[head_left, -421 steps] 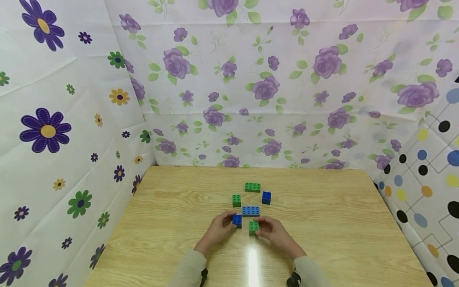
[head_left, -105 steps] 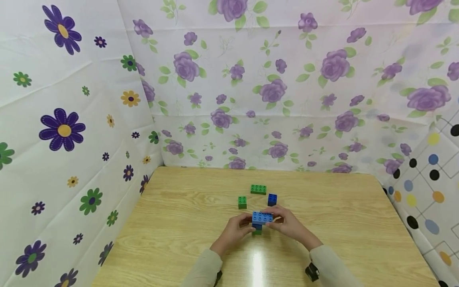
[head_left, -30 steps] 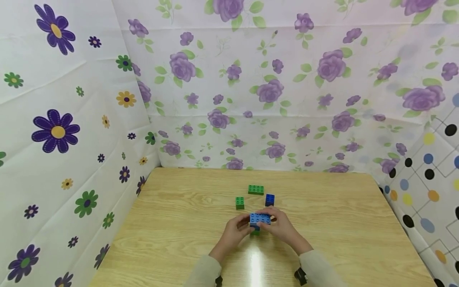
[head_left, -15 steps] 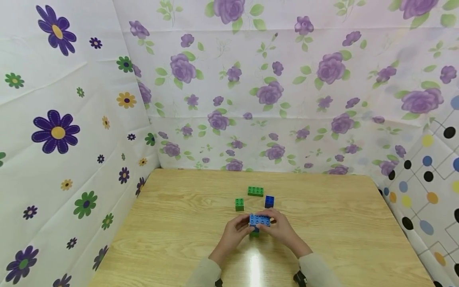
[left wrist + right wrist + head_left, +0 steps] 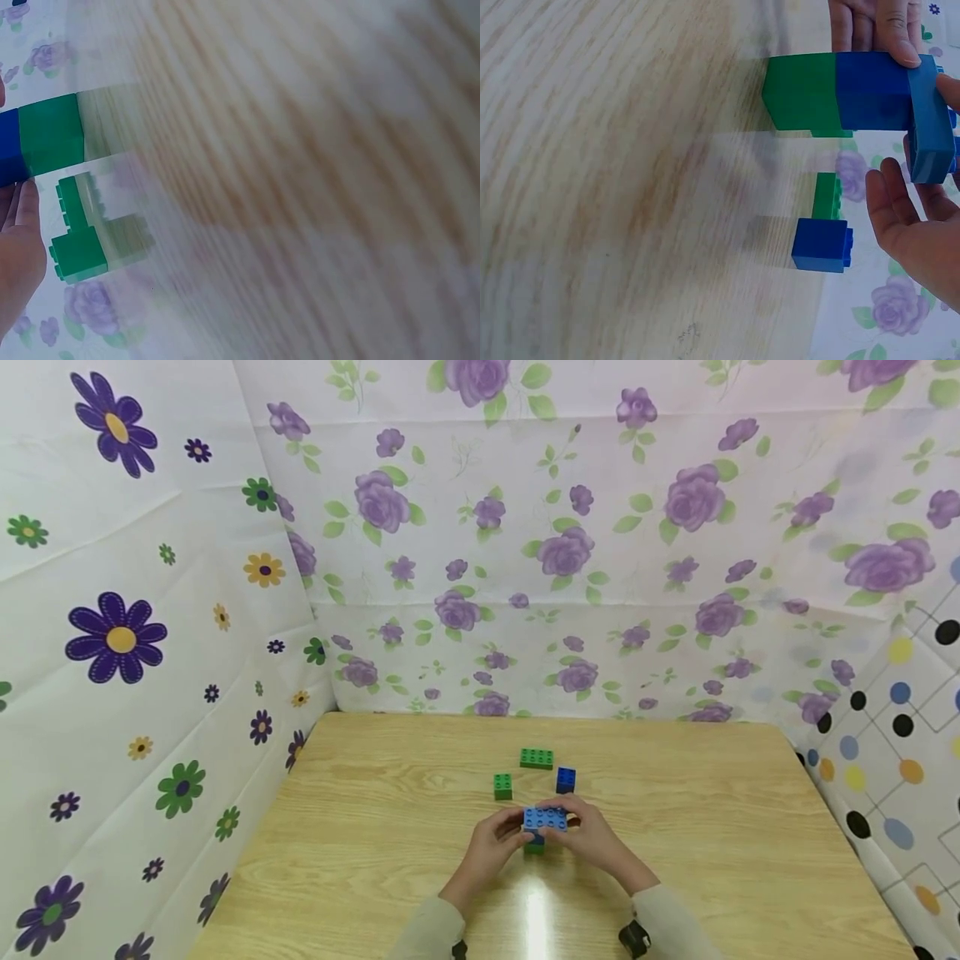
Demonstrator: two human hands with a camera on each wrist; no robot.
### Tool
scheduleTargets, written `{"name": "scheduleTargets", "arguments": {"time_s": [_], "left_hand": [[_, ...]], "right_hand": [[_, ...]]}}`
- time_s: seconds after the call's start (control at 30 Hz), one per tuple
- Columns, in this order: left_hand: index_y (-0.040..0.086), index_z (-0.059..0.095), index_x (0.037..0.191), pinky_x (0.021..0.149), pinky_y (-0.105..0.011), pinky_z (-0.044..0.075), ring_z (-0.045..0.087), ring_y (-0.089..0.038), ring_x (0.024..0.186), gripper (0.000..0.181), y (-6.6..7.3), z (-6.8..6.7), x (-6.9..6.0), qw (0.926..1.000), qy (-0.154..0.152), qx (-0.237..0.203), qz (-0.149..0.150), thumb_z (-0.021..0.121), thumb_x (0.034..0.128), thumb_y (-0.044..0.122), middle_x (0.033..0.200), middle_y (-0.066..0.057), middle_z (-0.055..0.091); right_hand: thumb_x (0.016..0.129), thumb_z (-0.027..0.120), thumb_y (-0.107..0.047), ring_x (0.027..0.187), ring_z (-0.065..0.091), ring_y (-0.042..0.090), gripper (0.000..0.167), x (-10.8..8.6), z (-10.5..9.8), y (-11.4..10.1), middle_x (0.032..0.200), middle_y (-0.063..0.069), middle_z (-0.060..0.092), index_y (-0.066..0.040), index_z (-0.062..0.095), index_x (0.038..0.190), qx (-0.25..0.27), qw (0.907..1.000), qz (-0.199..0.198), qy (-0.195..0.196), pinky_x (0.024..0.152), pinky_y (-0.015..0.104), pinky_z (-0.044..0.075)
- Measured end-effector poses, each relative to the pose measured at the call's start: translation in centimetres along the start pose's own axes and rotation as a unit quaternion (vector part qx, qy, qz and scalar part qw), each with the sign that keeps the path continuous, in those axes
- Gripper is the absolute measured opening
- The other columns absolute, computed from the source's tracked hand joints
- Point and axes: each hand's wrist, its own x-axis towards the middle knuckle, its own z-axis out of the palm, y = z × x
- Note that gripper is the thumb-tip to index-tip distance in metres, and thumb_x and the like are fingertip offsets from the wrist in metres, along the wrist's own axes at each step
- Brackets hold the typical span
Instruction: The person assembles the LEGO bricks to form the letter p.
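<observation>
A small stack stands on the table: a green block point(image 5: 802, 91) at the bottom, a dark blue block point(image 5: 874, 91) on it, and a long light blue block point(image 5: 545, 819) on top, its right end overhanging. My left hand point(image 5: 487, 852) grips the stack from the left, its thumb at the dark blue block near the joint. My right hand point(image 5: 596, 839) pinches the light blue block from the right, thumb on the near side and fingers on the far side. In the left wrist view the top of the stack is out of frame.
Behind the stack on the table point(image 5: 360, 827) lie a small green block point(image 5: 502, 787), a long green block point(image 5: 536, 758) and a second dark blue block point(image 5: 566, 780). Flowered cloth point(image 5: 420, 652) hangs along the back, and patterned cloths stand at both sides.
Since the oldest frame, the green, dark blue and light blue blocks, earlier separate on the table, have become one stack. Over the last second both hands have kept nearly the same hold.
</observation>
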Motion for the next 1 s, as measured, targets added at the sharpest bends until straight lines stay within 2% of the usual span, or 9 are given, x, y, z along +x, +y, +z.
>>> {"name": "scheduleTargets", "arguments": {"time_s": [0.07, 0.17, 0.5, 0.6, 0.8, 1.0], "left_hand": [[0.004, 0.059, 0.126, 0.098, -0.026, 0.048, 0.054, -0.028, 0.121, 0.036, 0.0, 0.0, 0.0, 1.0, 0.001, 0.004, -0.001, 0.066, 0.0916, 0.013, 0.127, -0.013, 0.058], [0.003, 0.059, 0.126, 0.099, -0.027, 0.048, 0.054, -0.029, 0.122, 0.036, 0.0, -0.1, 0.1, 1.0, 0.002, 0.005, -0.001, 0.066, 0.0914, 0.011, 0.128, -0.014, 0.058], [0.002, 0.058, 0.127, 0.098, -0.028, 0.049, 0.055, -0.03, 0.12, 0.038, -0.2, -0.2, 0.0, 0.9999, -0.003, 0.008, 0.009, 0.067, 0.0902, 0.009, 0.127, -0.015, 0.058], [0.002, 0.058, 0.126, 0.098, -0.027, 0.049, 0.056, -0.029, 0.12, 0.037, -0.1, -0.2, 0.0, 1.0, -0.004, 0.005, 0.005, 0.066, 0.0904, 0.009, 0.126, -0.015, 0.059], [0.0, 0.058, 0.126, 0.097, -0.027, 0.049, 0.055, -0.032, 0.12, 0.036, -0.2, -0.1, 0.1, 1.0, -0.001, 0.006, -0.005, 0.065, 0.0908, 0.005, 0.126, -0.017, 0.059], [-0.001, 0.058, 0.126, 0.097, -0.028, 0.05, 0.055, -0.033, 0.12, 0.037, -0.2, 0.0, 0.2, 1.0, 0.003, 0.001, -0.002, 0.065, 0.0899, 0.003, 0.125, -0.018, 0.059]], "right_hand": [[0.091, 0.068, -0.013, 0.105, 0.054, 0.029, 0.034, -0.2, -0.4, -1.4, 0.12, 0.014, 0.058, -0.004, 0.062, 0.123, 0.004, 0.9999, 0.006, -0.012, 0.082, 0.031, 0.051], [0.092, 0.067, -0.015, 0.106, 0.055, 0.029, 0.035, -0.1, -0.6, -1.5, 0.12, 0.014, 0.058, -0.005, 0.061, 0.125, 0.01, 0.9997, 0.005, -0.021, 0.083, 0.031, 0.052], [0.097, 0.06, -0.025, 0.107, 0.054, 0.025, 0.033, 1.4, -0.1, 2.3, 0.124, 0.013, 0.057, -0.013, 0.06, 0.128, 0.003, 0.9996, -0.011, -0.024, 0.082, 0.031, 0.051], [0.098, 0.058, -0.028, 0.107, 0.054, 0.025, 0.034, 1.9, -0.3, 2.6, 0.127, 0.016, 0.057, -0.014, 0.059, 0.129, 0.008, 0.9992, -0.018, -0.033, 0.083, 0.031, 0.051], [0.1, 0.056, -0.024, 0.11, 0.056, 0.028, 0.034, 3.0, -1.0, 2.7, 0.127, 0.012, 0.058, -0.011, 0.056, 0.131, 0.017, 0.9977, -0.036, -0.055, 0.087, 0.037, 0.053], [0.1, 0.056, -0.019, 0.113, 0.056, 0.032, 0.038, 4.5, -1.7, 3.3, 0.126, 0.013, 0.059, -0.005, 0.053, 0.135, 0.022, 0.9974, -0.022, -0.064, 0.095, 0.045, 0.05]]}}
